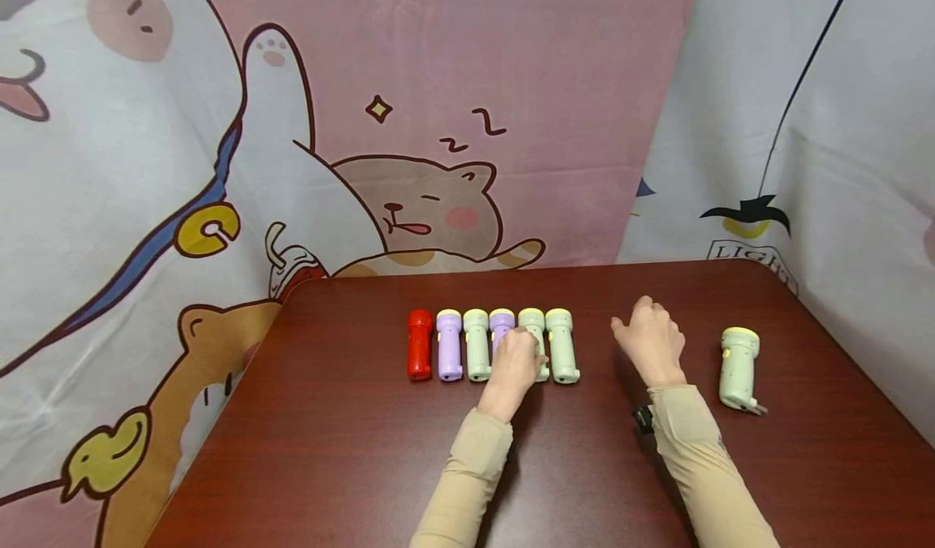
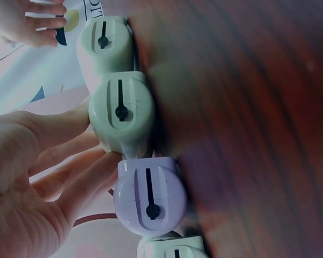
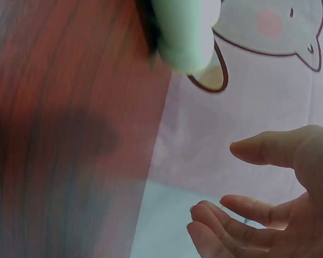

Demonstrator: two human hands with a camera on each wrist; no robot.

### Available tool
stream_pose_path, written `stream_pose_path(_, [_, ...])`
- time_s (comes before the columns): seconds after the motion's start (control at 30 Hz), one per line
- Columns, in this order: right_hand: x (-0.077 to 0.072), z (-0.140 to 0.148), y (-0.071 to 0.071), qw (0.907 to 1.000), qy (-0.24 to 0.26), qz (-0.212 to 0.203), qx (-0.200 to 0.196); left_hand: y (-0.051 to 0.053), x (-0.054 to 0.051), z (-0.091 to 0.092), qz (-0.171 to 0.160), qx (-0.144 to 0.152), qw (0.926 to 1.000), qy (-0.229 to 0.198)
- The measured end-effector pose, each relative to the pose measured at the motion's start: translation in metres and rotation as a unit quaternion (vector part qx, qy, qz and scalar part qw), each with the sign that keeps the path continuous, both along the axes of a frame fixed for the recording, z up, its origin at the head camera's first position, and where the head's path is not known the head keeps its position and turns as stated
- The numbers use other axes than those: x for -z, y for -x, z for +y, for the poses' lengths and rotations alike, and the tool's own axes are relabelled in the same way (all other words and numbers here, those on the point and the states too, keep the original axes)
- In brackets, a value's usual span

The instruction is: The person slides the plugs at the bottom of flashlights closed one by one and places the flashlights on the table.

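A row of small flashlights lies side by side on the table. From the left come a red flashlight (image 1: 420, 345), a purple flashlight (image 1: 449, 345), a pale green flashlight (image 1: 477, 345), another purple flashlight (image 2: 151, 196), then two more pale green ones. My left hand (image 1: 515, 361) grips the first of that green pair, the second flashlight from the right (image 2: 121, 105), thumb on one side and fingers on the other. The rightmost row flashlight (image 1: 562, 345) lies beside my thumb. To the right of the row, my right hand (image 1: 649, 342) hovers with fingers apart, holding nothing.
A separate pale green flashlight (image 1: 739, 368) stands off to the right on the dark red-brown table (image 1: 329, 450). Behind the table's far edge hangs a cartoon-printed cloth (image 1: 570, 126). A dark band (image 1: 644, 420) sits at my right wrist.
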State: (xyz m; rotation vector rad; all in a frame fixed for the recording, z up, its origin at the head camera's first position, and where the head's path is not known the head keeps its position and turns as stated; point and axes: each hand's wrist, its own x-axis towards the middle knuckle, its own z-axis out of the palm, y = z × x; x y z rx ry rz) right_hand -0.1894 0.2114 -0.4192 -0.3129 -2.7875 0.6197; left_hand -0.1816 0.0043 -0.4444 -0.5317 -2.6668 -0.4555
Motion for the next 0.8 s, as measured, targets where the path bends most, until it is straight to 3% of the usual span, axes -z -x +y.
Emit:
stream_pose_path(0.5, [-0.004, 0.044, -0.010, 0.9975, 0.029, -0.020, 0.061, 0.000, 0.002, 0.000, -0.006, 0.001, 1.0000, -0.007])
stream_pose_path(0.8, [-0.006, 0.064, -0.014, 0.9922, 0.055, -0.059, 0.095, 0.001, 0.003, -0.001, -0.014, 0.003, 0.9998, -0.016])
